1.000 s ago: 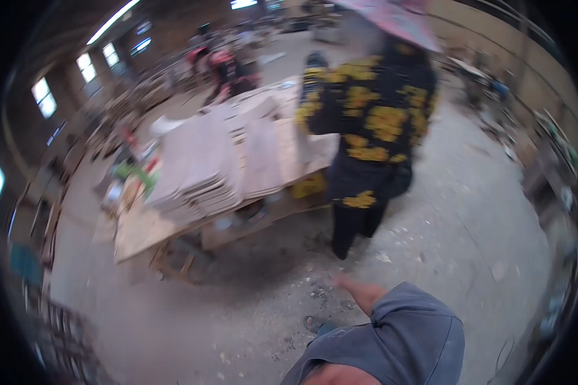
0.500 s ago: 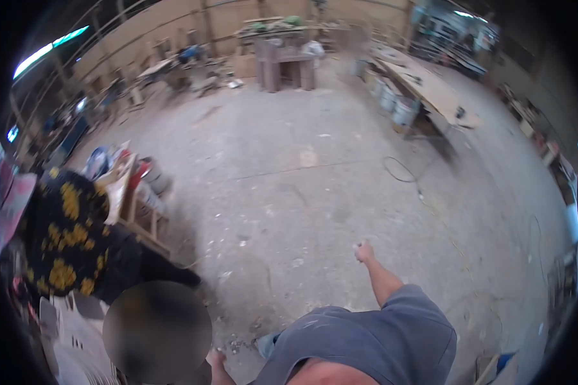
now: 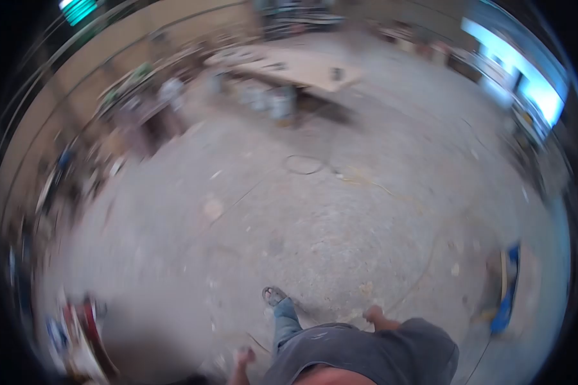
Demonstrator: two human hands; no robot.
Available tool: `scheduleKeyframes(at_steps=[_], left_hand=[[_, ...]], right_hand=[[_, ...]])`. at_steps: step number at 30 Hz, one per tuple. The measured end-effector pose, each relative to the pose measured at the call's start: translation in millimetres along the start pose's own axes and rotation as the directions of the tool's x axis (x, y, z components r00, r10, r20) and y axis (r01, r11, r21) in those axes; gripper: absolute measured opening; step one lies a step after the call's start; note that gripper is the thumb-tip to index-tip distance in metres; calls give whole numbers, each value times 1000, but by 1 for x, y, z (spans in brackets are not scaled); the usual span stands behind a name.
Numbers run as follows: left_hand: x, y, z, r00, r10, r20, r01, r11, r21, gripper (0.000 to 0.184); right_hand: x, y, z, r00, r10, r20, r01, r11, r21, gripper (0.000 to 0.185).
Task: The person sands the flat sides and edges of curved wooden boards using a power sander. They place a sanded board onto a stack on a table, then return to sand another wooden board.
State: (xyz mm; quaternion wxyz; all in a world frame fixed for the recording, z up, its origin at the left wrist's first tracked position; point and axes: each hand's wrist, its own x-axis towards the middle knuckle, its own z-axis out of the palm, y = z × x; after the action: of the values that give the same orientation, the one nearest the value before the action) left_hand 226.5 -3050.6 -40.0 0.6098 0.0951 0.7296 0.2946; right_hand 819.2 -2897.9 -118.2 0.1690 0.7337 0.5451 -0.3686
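My right hand (image 3: 374, 314) hangs low in front of my body, just above the concrete floor in the picture. Its fingers look curled in, and whatever they might hold is hidden. Lower and to the left is my left hand (image 3: 244, 355), smeared by motion, so its fingers cannot be read. Neither hand visibly touches anything around it. Between them my foot (image 3: 274, 295) is stepping forward on the floor (image 3: 237, 256).
A long table (image 3: 302, 67) stands ahead, with buckets (image 3: 281, 102) at its side. A looped hose or cable (image 3: 304, 165) and a yellow cord (image 3: 382, 188) lie on the floor. A blue-edged object (image 3: 508, 289) is at right, a loaded wooden rack (image 3: 83, 333) at lower left.
My view has swung to the right, so the table and the cable loop have shifted left. The person in the flowered top has left view. My right hand has dropped closer to my body.
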Motion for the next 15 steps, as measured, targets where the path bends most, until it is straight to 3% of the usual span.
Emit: scheduleKeyframes(at_steps=[1,2,3,4,5,7,8,9,10,11,12,15], left_hand=[[17,25,2,998,-54,26,51,995,88,34],[36,55,4,995,-87,49,78,981,175,35],[55,86,9,990,-123,66,102,960,261,35],[76,126,10,987,-133,86,96,933,347,36],[98,167,13,984,-140,107,81,900,428,37],[136,241,19,976,-162,146,56,833,551,38],[160,282,28,973,-161,164,31,800,599,38],[185,323,34,970,-157,185,3,769,639,39],[209,362,43,968,-144,204,-31,741,670,40],[233,402,57,966,-129,223,-64,717,694,40],[257,440,70,964,-113,241,-97,691,716,41],[337,565,117,953,-52,300,-197,644,739,43]], right_hand=[[23,-12,-4,999,-35,15,35,999,-28,25],[46,-34,-19,986,-152,-61,135,966,-220,20],[70,-46,-18,911,-288,-296,167,912,-375,18],[99,-71,-47,966,-241,-96,210,944,-254,19],[103,-104,-77,946,-277,-167,224,934,-279,19],[119,-153,-138,967,-126,-220,132,991,11,19],[117,-177,-174,924,-138,-356,172,983,67,24],[127,-192,-198,883,-83,-463,231,933,274,15],[144,-204,-207,707,-179,-685,269,963,26,20],[117,-222,-237,776,81,-626,252,869,425,21],[80,-243,-268,824,293,-484,218,625,749,22],[89,-272,-258,811,485,-326,77,465,882,24]])
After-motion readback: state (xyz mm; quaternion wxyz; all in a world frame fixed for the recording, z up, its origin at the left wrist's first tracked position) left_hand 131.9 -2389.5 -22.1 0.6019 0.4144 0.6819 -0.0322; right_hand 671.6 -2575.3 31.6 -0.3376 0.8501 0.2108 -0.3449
